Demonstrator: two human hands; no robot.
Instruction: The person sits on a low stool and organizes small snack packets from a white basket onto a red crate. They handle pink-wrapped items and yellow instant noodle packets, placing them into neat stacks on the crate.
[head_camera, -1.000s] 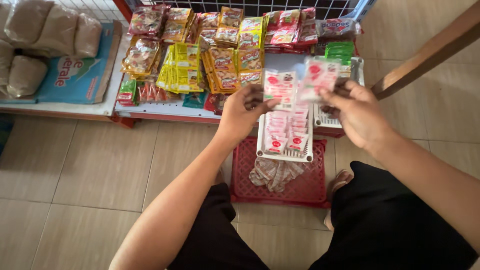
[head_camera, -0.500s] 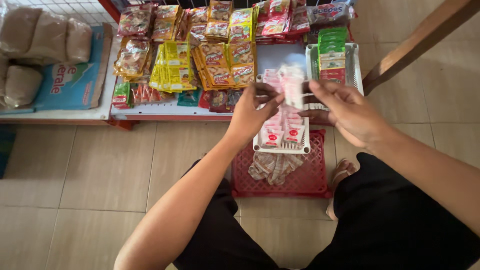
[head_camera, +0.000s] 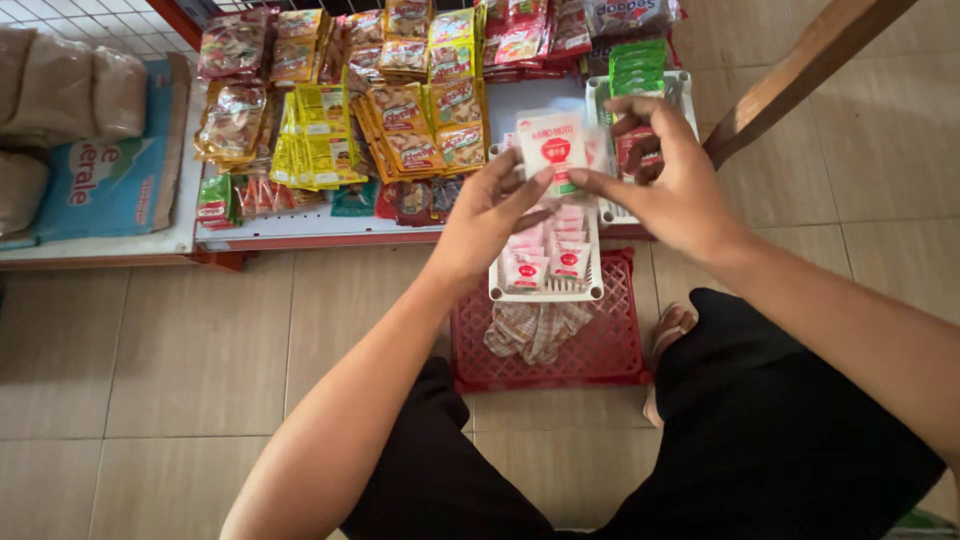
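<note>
Keep both hands, left hand (head_camera: 487, 215) and right hand (head_camera: 668, 180), pinching the white sachet (head_camera: 553, 147) flat above the white basket (head_camera: 545, 290).

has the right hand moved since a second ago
Yes. The right hand has shifted left and up toward the shelf: earlier it sat off the white basket's right corner; now its fingertips meet the left hand at the sachet.

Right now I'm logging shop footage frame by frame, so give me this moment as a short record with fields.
left hand: pinches white sachet with red mark
right hand: grips same sachet's right edge
below hands: white basket of matching sachets
under basket: red crate holding a cloth
behind: low shelf of yellow and orange snack packets
</note>
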